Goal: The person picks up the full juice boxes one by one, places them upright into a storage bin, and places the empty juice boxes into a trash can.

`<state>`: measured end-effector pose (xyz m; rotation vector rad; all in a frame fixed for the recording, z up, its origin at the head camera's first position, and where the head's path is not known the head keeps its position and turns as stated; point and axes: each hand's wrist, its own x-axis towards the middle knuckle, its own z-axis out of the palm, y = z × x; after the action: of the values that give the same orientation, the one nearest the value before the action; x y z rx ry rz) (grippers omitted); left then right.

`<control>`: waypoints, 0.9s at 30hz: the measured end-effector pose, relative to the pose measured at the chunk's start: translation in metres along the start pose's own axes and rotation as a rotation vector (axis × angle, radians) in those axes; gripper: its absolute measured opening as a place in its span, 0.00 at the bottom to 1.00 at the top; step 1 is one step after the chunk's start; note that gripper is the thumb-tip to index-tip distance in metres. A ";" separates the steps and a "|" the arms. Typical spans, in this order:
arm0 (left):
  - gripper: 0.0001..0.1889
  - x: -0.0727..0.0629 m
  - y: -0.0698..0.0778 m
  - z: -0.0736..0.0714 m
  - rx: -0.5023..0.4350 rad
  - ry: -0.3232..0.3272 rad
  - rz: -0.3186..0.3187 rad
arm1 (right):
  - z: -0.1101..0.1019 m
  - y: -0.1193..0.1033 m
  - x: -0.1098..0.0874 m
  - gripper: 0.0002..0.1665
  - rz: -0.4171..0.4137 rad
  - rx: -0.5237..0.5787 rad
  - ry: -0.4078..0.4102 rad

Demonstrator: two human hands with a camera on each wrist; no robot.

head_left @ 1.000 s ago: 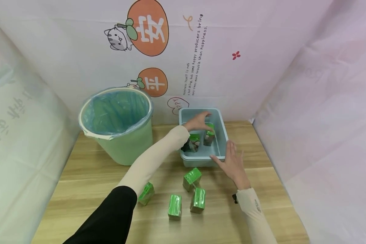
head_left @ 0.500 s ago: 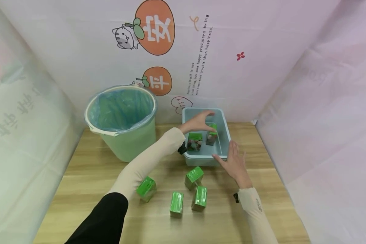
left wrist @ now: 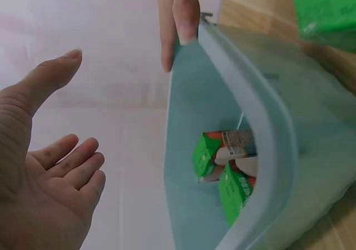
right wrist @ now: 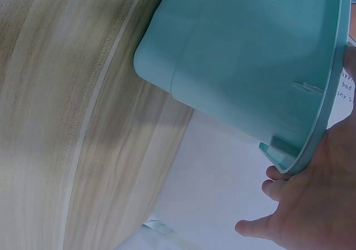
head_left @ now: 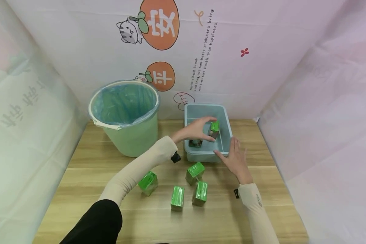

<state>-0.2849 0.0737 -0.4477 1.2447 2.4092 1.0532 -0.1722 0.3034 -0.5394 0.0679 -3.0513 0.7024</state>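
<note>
L grip [head_left: 195,130] is held wide open over the blue tub [head_left: 204,158], right of frame centre, w/ nothing in it. R grip [head_left: 235,161], fingers approx. straight, is rested on tub's near right corner. In tub, two green-topped cartons [head_left: 214,130] are seen; four others [head_left: 177,199] are placed on the counter [head_left: 219,218], lower centre. Left of centre, a bin [head_left: 131,140] is seen. Poss. risk: a carton could be toppled if brushed by L thumb; tub may be shifted if R side is pushed.

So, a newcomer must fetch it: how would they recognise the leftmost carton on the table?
Find the bag-lined green bin on the wooden table. In front of it sits a green-topped carton, alone, left of the three grouped cartons.
</note>
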 end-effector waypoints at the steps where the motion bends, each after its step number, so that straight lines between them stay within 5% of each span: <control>1: 0.46 -0.004 0.001 0.001 -0.004 -0.004 0.007 | 0.000 0.000 0.000 0.69 0.001 -0.003 0.000; 10: 0.46 -0.040 0.008 0.019 -0.061 -0.041 0.072 | -0.002 -0.003 0.001 0.68 -0.001 -0.012 0.002; 27: 0.46 -0.103 0.019 0.069 -0.084 -0.126 0.031 | -0.003 -0.004 -0.001 0.68 0.013 -0.006 -0.012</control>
<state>-0.1764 0.0343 -0.4960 1.2835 2.2365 1.0402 -0.1709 0.3009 -0.5347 0.0527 -3.0680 0.6963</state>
